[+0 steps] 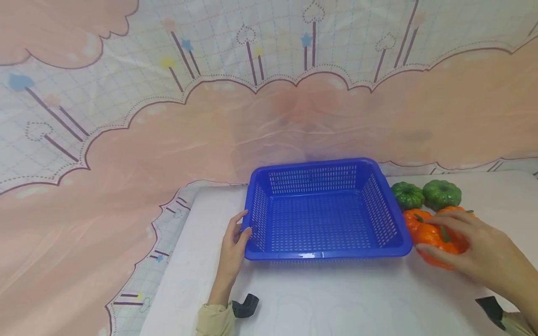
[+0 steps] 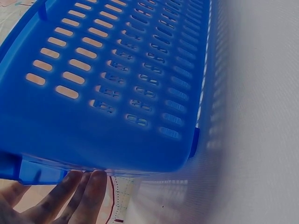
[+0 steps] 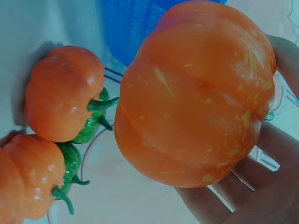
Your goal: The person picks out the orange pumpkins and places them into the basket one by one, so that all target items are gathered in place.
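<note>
A blue plastic basket point(image 1: 319, 255) with slotted walls stands in the middle of the white table. My left hand point(image 1: 234, 242) grips its left rim, thumb on top and fingers on the outer side; in the left wrist view those fingers point(image 2: 93, 191) lie against the rim. To the right of the basket, my right hand point(image 1: 475, 247) holds an orange pumpkin point(image 3: 196, 93), fingers and thumb spread round its sides. Two more orange pumpkins point(image 3: 65, 93) sit close by, partly hidden in the head view by the held one and the hand.
Two green pumpkins point(image 1: 442, 193) are behind the orange ones, near the table's back edge and the basket's right wall. A patterned cloth point(image 1: 269, 121) in pink and white hangs behind the white table point(image 1: 328, 298) and runs down its left side.
</note>
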Demonstrator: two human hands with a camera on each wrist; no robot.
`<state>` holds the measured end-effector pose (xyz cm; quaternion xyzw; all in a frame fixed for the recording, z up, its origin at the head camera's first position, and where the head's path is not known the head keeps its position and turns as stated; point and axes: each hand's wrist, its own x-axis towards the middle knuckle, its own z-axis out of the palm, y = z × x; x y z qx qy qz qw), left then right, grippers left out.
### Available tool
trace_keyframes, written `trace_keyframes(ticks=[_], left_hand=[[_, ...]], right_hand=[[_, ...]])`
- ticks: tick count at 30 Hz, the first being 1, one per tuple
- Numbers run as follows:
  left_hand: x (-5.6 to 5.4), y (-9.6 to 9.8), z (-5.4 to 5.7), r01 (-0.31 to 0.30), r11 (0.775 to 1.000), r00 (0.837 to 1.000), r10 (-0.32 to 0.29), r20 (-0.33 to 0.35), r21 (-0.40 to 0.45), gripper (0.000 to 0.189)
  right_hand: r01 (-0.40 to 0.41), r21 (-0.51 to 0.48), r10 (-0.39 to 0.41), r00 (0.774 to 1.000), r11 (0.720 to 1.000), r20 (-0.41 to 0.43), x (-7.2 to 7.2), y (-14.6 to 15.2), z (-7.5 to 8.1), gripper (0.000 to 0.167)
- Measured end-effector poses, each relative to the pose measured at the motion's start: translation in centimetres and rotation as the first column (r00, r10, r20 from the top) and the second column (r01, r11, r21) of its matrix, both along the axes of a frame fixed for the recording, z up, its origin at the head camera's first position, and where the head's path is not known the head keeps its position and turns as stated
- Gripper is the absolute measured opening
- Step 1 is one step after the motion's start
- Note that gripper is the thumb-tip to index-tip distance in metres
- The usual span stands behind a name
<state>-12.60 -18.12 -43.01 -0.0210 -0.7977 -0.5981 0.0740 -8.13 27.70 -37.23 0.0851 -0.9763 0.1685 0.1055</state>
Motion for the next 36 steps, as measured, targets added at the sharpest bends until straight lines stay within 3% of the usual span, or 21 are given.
trace_keyframes(ticks=[18,27,36], left_hand=[[0.2,0.3,-0.3,0.008,1.0,1.0,-0.008,-0.002,-0.01,0.045],[0.1,0.0,0.1,0.017,1.0,1.0,-0.017,-0.011,-0.006,0.045],[0.0,-0.2,-0.1,0.027,1.0,1.0,-0.027,-0.01,0.002,0.046]], right_hand=[[0.03,-0.002,-0.03,0.999,1.0,0.039,-0.2,-1.0,2.0,0.072],[-0.057,-0.047,0.055,0.998,0.997,-0.036,-0.8,-1.7,3.2,0.062],[-0.123,-0.083,0.114,0.988,0.989,-0.101,-1.4,-2.9,3.2,0.056]])
